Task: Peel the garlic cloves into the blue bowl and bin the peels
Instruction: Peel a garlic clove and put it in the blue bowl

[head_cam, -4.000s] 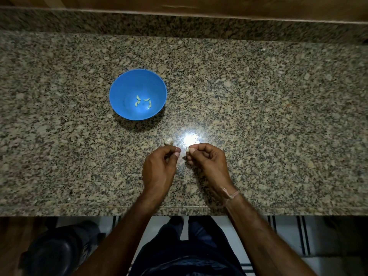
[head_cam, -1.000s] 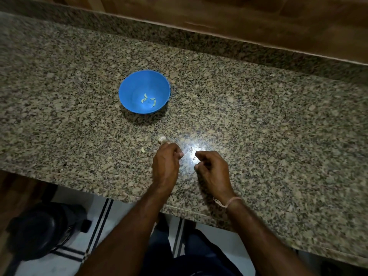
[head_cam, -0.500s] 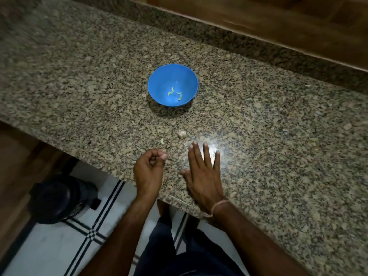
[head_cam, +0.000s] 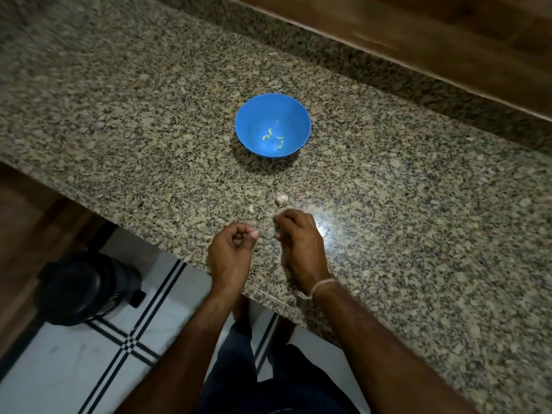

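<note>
The work surface is a speckled beige-and-black polished granite tabletop (head_cam: 119,100). A bright patch of reflected light (head_cam: 325,227) sits on the tabletop near its front edge. A low upstand of the same speckled granite (head_cam: 388,73) runs along the far edge. Behind the upstand stands a brown wooden panel (head_cam: 448,31). Below the front edge, at the left, lies a brown wooden surface (head_cam: 27,222). The floor is white glossy tile (head_cam: 74,380), marked with paired black lines that cross at one point (head_cam: 130,345). Dark blue trousers (head_cam: 268,386) show at the bottom centre, in front of the tabletop edge.
</note>
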Action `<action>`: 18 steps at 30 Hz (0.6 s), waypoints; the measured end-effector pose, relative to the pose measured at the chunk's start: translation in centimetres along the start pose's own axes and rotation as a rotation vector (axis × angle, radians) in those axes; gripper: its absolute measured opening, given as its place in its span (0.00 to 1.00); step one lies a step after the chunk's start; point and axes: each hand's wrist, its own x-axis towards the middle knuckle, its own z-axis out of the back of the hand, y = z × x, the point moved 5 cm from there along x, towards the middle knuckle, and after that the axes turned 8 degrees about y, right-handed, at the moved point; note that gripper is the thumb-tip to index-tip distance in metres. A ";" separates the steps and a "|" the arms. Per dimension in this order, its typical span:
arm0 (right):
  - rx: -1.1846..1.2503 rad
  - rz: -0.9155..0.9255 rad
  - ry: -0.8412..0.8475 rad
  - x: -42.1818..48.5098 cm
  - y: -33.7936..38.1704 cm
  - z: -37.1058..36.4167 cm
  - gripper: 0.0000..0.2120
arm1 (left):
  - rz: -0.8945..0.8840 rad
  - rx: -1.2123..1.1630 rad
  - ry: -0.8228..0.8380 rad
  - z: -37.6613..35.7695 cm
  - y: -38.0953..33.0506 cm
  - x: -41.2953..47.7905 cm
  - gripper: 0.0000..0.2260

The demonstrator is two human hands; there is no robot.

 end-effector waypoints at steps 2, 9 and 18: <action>-0.031 0.006 -0.033 0.3 0.0 0.2 0.08 | 0.007 -0.002 0.003 0.0 -0.1 0.1 0.01; -0.180 0.003 -0.033 1.3 0.1 0.3 0.06 | 0.052 -0.010 0.019 0.1 -0.2 0.3 0.03; 0.347 -0.258 0.147 -1.6 3.0 -2.1 0.12 | 0.065 -0.072 -0.012 2.9 0.2 -1.2 0.04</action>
